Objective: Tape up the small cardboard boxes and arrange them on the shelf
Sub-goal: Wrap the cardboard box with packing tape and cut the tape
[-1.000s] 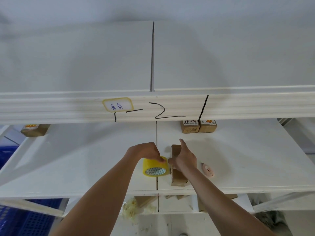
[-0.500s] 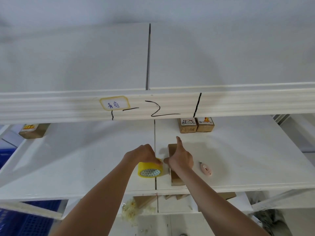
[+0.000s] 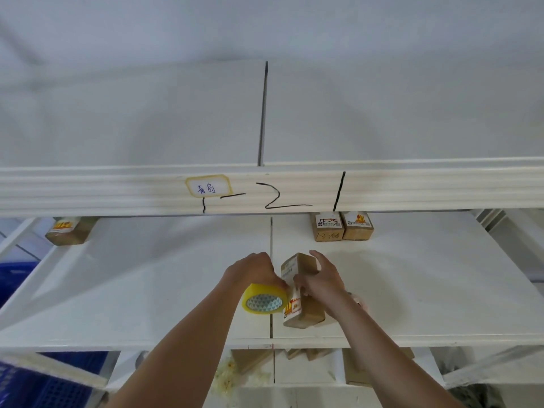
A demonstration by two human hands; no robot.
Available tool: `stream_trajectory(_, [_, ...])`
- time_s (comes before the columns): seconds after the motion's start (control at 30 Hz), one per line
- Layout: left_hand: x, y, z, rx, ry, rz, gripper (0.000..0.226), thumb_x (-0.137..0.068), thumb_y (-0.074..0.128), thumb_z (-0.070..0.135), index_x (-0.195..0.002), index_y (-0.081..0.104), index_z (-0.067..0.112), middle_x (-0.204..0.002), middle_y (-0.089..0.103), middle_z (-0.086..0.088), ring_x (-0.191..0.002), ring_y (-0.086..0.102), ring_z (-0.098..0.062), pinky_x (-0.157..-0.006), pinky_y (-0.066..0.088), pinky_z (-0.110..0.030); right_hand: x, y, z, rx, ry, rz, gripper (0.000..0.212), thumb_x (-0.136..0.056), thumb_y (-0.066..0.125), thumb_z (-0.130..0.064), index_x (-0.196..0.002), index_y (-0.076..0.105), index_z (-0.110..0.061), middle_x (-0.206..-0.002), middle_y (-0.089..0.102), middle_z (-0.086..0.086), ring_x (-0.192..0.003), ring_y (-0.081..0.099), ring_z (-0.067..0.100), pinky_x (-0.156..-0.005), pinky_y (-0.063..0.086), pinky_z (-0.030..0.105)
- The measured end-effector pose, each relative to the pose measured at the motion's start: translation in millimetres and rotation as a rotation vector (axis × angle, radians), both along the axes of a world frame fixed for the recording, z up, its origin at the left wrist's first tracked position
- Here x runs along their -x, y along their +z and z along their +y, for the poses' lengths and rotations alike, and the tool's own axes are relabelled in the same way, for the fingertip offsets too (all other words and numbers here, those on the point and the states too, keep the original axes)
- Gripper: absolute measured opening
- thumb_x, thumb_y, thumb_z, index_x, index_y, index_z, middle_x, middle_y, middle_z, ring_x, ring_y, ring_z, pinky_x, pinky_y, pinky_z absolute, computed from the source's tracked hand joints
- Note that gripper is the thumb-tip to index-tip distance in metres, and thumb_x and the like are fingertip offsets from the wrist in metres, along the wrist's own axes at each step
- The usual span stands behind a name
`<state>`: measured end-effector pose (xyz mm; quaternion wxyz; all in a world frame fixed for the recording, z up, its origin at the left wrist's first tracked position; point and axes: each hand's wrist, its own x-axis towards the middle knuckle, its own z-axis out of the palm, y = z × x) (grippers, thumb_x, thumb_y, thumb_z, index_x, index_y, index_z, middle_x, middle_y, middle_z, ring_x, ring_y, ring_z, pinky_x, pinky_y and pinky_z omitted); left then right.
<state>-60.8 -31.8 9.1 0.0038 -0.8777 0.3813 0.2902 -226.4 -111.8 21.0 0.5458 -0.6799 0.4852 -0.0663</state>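
Lower centre of frame: left hand grasping yellow tape roll, pressed against small cardboard box. Right hand gripping box, tilting it on shelf, likely steadying for taping. Two finished boxes upper right.
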Motion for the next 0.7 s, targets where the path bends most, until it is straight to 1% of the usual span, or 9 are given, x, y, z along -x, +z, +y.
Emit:
stream_trajectory(0.1, [9, 4, -1, -0.003, -0.032, -0.059, 0.067, -0.051, 0.072, 0.079, -0.092, 0.066, 0.026, -0.079, 0.068, 0.007, -0.068, 0.068, -0.014, -0.069, 0.06, -0.032, 4, -9, -1, -0.075, 0.017, -0.065, 0.077, -0.078, 0.073, -0.01, -0.144, 0.046, -0.04, -0.134, 0.06, 0.009, -0.11, 0.066, 0.036, -0.086, 0.061, 0.045])
stream_trajectory(0.17, [16, 6, -3, -0.014, -0.071, -0.121, 0.063, -0.062, 0.075, 0.073, -0.1, 0.064, 0.024, -0.081, 0.065, 0.008, -0.066, 0.064, -0.013, -0.059, 0.051, -0.025, 5, -13, -1, -0.13, 0.01, -0.11, 0.071, -0.081, 0.07, -0.005, -0.14, 0.051, -0.039, -0.131, 0.062, 0.011, -0.097, 0.068, 0.031, -0.076, 0.062, 0.039])
stream_trajectory(0.2, [19, 6, -4, -0.018, -0.086, -0.145, 0.06, -0.067, 0.075, 0.069, -0.104, 0.063, 0.023, -0.083, 0.065, 0.007, -0.067, 0.063, -0.013, -0.058, 0.048, -0.025, 6, -16, -1, -0.153, 0.008, -0.115, 0.069, -0.082, 0.069, -0.003, -0.138, 0.052, -0.038, -0.13, 0.062, 0.01, -0.093, 0.069, 0.028, -0.073, 0.062, 0.036])
stream_trajectory(0.27, [25, 4, -8, -0.027, -0.105, -0.164, 0.06, -0.073, 0.076, 0.064, -0.114, 0.064, 0.021, -0.092, 0.068, 0.004, -0.074, 0.064, -0.016, -0.067, 0.05, -0.026, 6, -20, -2, -0.182, -0.007, -0.116, 0.067, -0.083, 0.066, -0.002, -0.137, 0.053, -0.039, -0.124, 0.064, 0.007, -0.087, 0.07, 0.024, -0.068, 0.062, 0.032])
stream_trajectory(0.37, [30, 5, -15, -0.022, -0.121, -0.184, 0.06, -0.076, 0.076, 0.062, -0.117, 0.065, 0.021, -0.103, 0.071, 0.001, -0.078, 0.063, -0.017, -0.076, 0.053, -0.028, 8, -27, -6, -0.201, -0.012, -0.122, 0.067, -0.081, 0.065, -0.003, -0.136, 0.053, -0.039, -0.11, 0.067, 0.003, -0.079, 0.069, 0.022, -0.062, 0.06, 0.027])
stream_trajectory(0.47, [30, 5, -17, -0.026, -0.12, -0.192, 0.06, -0.076, 0.077, 0.061, -0.118, 0.065, 0.02, -0.105, 0.072, 0.001, -0.08, 0.063, -0.017, -0.078, 0.052, -0.029, 5, -26, -9, -0.189, 0.067, -0.083, 0.067, -0.086, 0.062, -0.007, -0.143, 0.044, -0.037, -0.113, 0.063, 0.0, -0.088, 0.067, 0.02, -0.065, 0.059, 0.027])
stream_trajectory(0.57, [26, 3, -10, -0.041, -0.1, -0.173, 0.061, -0.076, 0.077, 0.062, -0.118, 0.064, 0.018, -0.103, 0.07, 0.0, -0.08, 0.064, -0.018, -0.078, 0.052, -0.029, -1, -21, -5, -0.16, 0.213, -0.008, 0.08, -0.089, 0.072, -0.015, -0.152, 0.027, -0.033, -0.136, 0.053, 0.002, -0.111, 0.06, 0.021, -0.076, 0.053, 0.029])
stream_trajectory(0.63, [23, -3, -3, -0.061, -0.092, -0.175, 0.063, -0.074, 0.078, 0.062, -0.117, 0.064, 0.018, -0.103, 0.07, 0.0, -0.087, 0.066, -0.02, -0.079, 0.05, -0.03, 0, -22, -2, -0.095, 0.285, 0.033, 0.089, -0.086, 0.077, -0.013, -0.155, 0.024, -0.033, -0.138, 0.05, 0.0, -0.116, 0.055, 0.02, -0.081, 0.053, 0.028])
stream_trajectory(0.7, [23, -11, 6, -0.058, -0.072, -0.171, 0.064, -0.074, 0.078, 0.06, -0.12, 0.065, 0.017, -0.107, 0.071, -0.001, -0.098, 0.068, -0.022, -0.082, 0.048, -0.031, 1, -23, 2, -0.059, 0.323, 0.088, 0.091, -0.085, 0.076, -0.014, -0.154, 0.023, -0.041, -0.135, 0.05, -0.001, -0.116, 0.055, 0.022, -0.084, 0.054, 0.035])
